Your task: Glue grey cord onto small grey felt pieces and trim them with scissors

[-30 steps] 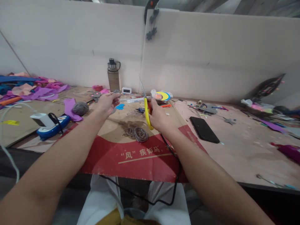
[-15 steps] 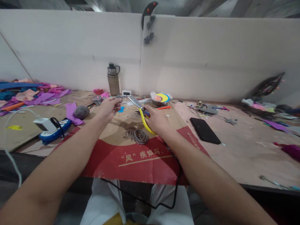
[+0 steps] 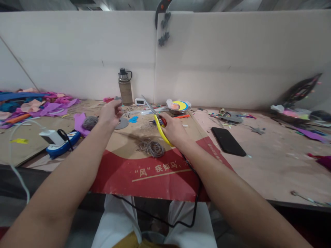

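Note:
My left hand (image 3: 111, 113) is raised over the left part of the cardboard, its fingers closed in a pinch. A small grey piece (image 3: 117, 98) shows at its fingertips; its kind is not clear. My right hand (image 3: 173, 127) grips a pair of scissors (image 3: 159, 129) by the yellow handle, blades pointing up and to the left. Under the left hand lies a flat grey disc (image 3: 122, 123), partly covered, with a blue cut piece (image 3: 133, 119) beside it. A loose coil of grey cord (image 3: 156, 149) rests on the cardboard between my forearms.
A bottle (image 3: 125, 90) and a small white digital display (image 3: 140, 101) stand by the partition. To the left are a grey yarn ball (image 3: 90, 122), a blue power strip (image 3: 63, 144) and colourful felt scraps (image 3: 49, 108). A phone (image 3: 228, 141) lies on the right.
My left hand has moved left with the small grey piece, uncovering the grey disc. The scissors have shifted slightly, and their blades point more steeply upward.

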Demonstrator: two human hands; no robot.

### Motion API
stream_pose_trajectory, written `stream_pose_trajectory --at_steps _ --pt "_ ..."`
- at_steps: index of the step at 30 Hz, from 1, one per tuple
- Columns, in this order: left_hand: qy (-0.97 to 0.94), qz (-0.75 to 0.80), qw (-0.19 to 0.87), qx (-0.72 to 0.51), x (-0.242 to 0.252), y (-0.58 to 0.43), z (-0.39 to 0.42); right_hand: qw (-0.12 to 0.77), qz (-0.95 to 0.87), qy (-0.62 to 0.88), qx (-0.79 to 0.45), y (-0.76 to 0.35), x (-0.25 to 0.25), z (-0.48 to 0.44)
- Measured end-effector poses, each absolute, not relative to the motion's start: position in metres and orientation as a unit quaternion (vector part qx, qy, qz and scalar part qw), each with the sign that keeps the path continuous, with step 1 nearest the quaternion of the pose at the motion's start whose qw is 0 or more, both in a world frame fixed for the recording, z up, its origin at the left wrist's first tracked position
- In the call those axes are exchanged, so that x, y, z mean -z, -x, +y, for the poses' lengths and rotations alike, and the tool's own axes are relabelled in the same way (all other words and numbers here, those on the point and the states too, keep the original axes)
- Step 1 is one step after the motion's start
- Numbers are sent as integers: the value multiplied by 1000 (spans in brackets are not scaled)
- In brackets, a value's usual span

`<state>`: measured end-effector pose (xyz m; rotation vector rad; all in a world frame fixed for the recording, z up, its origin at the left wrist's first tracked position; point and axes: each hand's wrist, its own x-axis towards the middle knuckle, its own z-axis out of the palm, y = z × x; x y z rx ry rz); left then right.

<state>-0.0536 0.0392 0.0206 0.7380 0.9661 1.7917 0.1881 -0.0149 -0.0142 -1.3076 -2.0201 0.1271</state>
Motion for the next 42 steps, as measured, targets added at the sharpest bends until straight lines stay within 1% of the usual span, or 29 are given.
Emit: stream_pose_trajectory --at_steps 5,8,11,13,18,20,22,26,34,38,42 --pt "-418 451 464 -638 9 13 25 386 -809 440 -51 -184 15 -15" --pt "-490 455 480 -568 19 -3 16 372 -802 463 -58 -183 17 -15" --pt "-507 448 489 -551 21 -7 13 374 -778 498 -83 -185 20 -14" --pt "-508 437 500 -549 20 -6 12 412 -755 496 -123 -186 23 -10" --pt "-515 442 517 -522 17 -9 7 545 -654 416 -321 -182 31 1" --pt "-543 443 495 -514 17 -13 2 572 -623 394 -360 -180 32 2" --pt "-597 433 445 -508 16 -17 -3 581 -608 387 -379 -179 31 1" --pt "-673 443 340 -485 13 -19 -10 577 -605 395 -382 -177 29 -1" --pt "-734 451 181 -475 18 -22 -12 538 -618 456 -346 -175 29 -3" --pt "-752 431 177 -467 22 -22 -10 528 -633 467 -320 -175 29 -3" --pt "-738 450 235 -444 19 -21 -12 532 -641 471 -289 -174 28 -3"
